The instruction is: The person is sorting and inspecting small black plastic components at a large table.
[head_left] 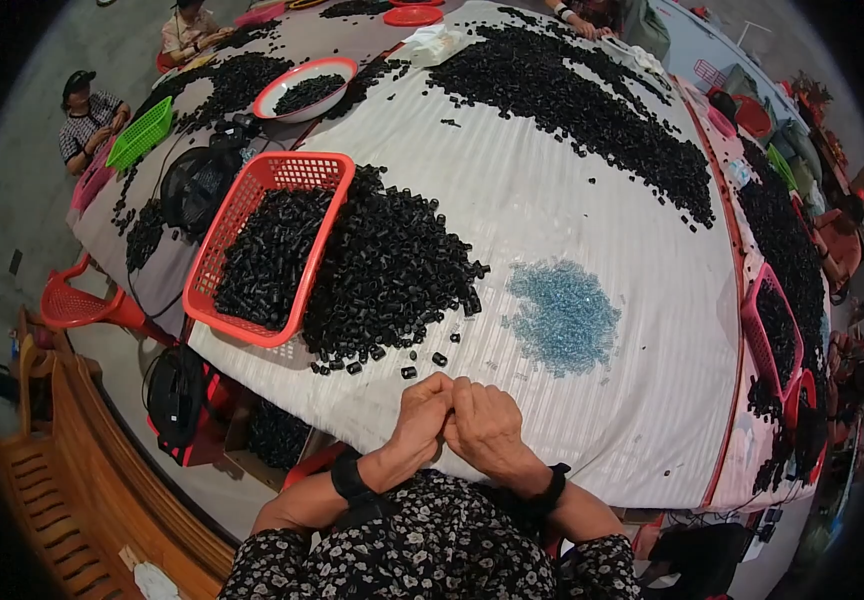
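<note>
Floral top (442,550), black cloth with a dense print of small pale flowers and leaves; left sleeve (267,565) and right sleeve (600,566) in the same print, loose, ending well short of the wrists, forearms bare below. Black strap (350,478) around the left wrist, looks wide, and black band (553,486) around the right, finer details too dark to tell. Left grip (418,415) and right grip (487,422) both bare, short nails.

Two hands (488,420), two wristbands (350,477) — one blue heap (564,318), one white bowl (338,74)
</note>
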`<state>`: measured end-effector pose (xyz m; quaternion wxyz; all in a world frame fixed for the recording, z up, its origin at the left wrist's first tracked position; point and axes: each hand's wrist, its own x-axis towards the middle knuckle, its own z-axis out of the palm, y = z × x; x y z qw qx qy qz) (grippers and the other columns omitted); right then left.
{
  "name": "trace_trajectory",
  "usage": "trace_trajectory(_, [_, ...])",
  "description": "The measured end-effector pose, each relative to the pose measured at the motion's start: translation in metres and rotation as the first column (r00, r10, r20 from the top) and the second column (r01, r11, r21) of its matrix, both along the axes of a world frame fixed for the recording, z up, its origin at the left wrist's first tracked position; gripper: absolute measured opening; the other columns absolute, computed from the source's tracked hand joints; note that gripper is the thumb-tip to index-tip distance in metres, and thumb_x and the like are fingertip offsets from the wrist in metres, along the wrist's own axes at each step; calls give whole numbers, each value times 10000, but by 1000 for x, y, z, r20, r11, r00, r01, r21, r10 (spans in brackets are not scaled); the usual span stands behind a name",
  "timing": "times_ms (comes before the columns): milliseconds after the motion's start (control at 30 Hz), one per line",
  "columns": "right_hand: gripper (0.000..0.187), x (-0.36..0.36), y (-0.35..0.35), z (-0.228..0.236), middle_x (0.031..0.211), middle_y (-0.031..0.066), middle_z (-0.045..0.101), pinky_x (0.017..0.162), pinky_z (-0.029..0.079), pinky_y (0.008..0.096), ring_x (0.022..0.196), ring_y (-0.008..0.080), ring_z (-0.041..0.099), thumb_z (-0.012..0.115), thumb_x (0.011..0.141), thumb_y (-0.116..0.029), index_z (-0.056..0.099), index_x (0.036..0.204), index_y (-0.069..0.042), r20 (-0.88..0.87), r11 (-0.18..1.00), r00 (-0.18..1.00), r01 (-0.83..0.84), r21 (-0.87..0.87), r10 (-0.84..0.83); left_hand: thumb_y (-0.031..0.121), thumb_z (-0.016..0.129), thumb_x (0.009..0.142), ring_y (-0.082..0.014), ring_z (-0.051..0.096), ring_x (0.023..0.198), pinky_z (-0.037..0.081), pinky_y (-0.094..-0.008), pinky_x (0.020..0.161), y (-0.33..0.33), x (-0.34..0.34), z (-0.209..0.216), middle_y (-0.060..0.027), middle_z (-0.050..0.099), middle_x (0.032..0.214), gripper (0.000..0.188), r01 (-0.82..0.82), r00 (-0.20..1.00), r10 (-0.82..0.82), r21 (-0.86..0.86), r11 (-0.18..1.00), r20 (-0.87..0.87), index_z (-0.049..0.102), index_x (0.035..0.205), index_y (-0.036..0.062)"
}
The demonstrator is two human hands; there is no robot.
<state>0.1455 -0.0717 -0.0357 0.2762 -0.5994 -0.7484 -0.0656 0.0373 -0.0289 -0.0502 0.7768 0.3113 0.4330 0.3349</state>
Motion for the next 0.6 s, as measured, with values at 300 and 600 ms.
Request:
trace_trajectory(300, [351,4,-2,-3,660,65,447,517,373,334,569,213,476,611,613,-116,545,934,10,-82,1000,997,-4,0,4,36,546,884,-70,532,676,446,-207,607,3,-7,6,-15,583,772,74,124,992,-127,-102,987,-18,580,826,7])
trace_trajectory(600, [263,4,-5,-3,665,66,452,519,376,333,574,211,479,603,626,-100,544,870,-21,-97,998,994,-58,2,58,-35,547,850,-71,532,665,439,-190,586,-2,-10,-2,-26,578,754,47,96,995,-96,-20,995,31,567,819,-6])
